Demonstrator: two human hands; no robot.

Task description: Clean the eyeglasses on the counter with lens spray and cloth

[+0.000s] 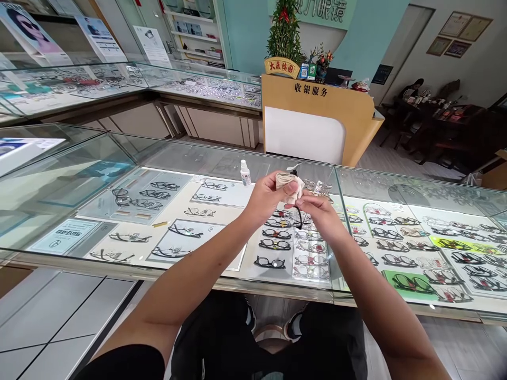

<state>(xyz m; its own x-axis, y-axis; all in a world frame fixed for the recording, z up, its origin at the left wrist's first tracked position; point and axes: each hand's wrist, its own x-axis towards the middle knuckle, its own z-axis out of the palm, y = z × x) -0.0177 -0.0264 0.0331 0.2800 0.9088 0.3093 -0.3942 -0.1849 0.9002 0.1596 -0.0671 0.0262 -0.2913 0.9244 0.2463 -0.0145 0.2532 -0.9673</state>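
Note:
Above the glass display case, my left hand is closed on a folded whitish cloth, its thumb pressed on the front. A pair of eyeglasses sits at the cloth, mostly hidden; a dark curved temple hangs below and another dark part shows above. My right hand pinches the glasses beside the cloth, fingertips close to the left hand. A small white spray bottle stands upright on the glass, left of and beyond my hands.
Under the glass top of the display case lie rows of eyeglass frames. More glass cases run along the back left. Beyond stands a wooden counter bearing a plant. A person is at a dark table at far right.

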